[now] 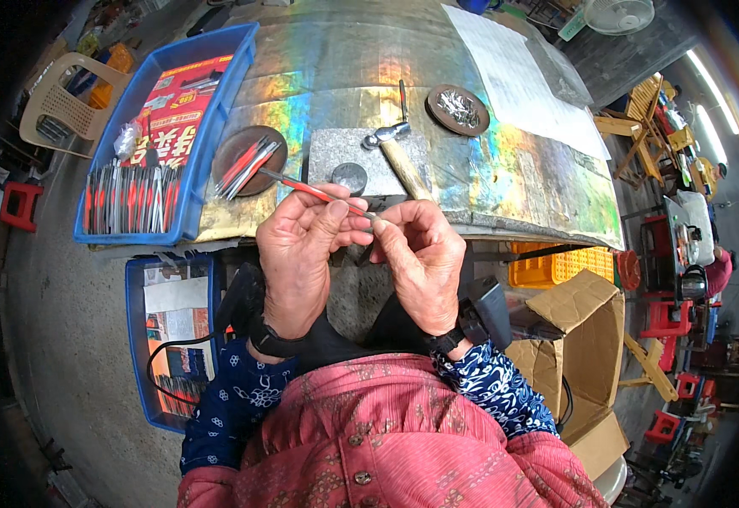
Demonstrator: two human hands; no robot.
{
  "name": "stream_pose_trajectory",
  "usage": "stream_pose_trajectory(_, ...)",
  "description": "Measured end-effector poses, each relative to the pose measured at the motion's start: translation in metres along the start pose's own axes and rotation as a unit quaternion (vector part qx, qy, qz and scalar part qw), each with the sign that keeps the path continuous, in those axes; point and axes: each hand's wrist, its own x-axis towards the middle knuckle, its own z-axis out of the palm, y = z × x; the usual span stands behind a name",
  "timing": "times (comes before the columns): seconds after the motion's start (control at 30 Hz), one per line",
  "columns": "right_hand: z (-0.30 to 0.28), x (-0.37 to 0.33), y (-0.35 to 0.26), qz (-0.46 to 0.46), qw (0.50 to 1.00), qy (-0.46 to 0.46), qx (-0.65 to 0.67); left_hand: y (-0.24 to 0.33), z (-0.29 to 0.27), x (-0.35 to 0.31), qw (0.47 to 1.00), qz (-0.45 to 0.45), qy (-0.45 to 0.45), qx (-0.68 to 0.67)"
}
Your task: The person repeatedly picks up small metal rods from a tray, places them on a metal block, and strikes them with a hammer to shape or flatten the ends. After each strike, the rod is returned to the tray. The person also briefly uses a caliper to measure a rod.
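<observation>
In front of my body, my left hand (296,254) is closed around a slim red stick (308,189) with a dark far end. The stick slants from upper left down toward my other fingers. My right hand (423,262) pinches thumb to forefinger at the stick's near end; a small greyish bit shows there, too small to name. Just beyond my left hand, a brown round dish (255,140) holds several red and grey sticks (245,168). Past my fingertips, a hammer (402,161) and a dark round disc (350,178) lie on a speckled stone slab (327,146).
A blue tray (192,199) with rows of red and grey sticks stands at the table's left. Farther right, a brown dish (438,100) holds small silvery pieces. White sheets (505,72) cover the far right. Below are another blue tray (137,339), a yellow crate (566,267) and a cardboard box (594,339).
</observation>
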Motion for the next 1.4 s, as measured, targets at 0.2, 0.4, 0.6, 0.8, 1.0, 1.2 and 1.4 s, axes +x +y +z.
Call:
stream_pose_trajectory(0.2,-0.009,0.011,-0.001,-0.127,0.972,-0.034,-0.196,0.003,-0.011,0.012,0.999,-0.021,-0.028,-0.017)
stream_pose_trajectory(0.4,-0.046,0.027,-0.005,-0.27,0.831,-0.013,-0.486,0.009,-0.023,0.041,0.992,0.046,-0.051,0.107)
stream_pose_trajectory(0.6,-0.055,0.024,0.006,-0.142,0.831,-0.048,-0.536,-0.002,-0.019,0.056,0.968,0.123,-0.025,0.218)
stream_pose_trajectory(0.8,-0.053,0.025,0.013,-0.117,0.834,-0.058,-0.537,-0.004,-0.017,0.054,0.957,0.138,-0.022,0.254)
stream_pose_trajectory(1.0,-0.053,0.026,0.014,-0.113,0.842,-0.06,-0.524,-0.002,-0.02,0.054,0.946,0.132,-0.046,0.293)
stream_pose_trajectory(1.2,-0.053,0.026,0.016,-0.115,0.846,-0.06,-0.517,-0.002,-0.021,0.053,0.944,0.134,-0.047,0.297)
stream_pose_trajectory(1.4,-0.053,0.026,0.018,-0.119,0.852,-0.061,-0.506,-0.004,-0.018,0.053,0.956,0.143,-0.016,0.255)
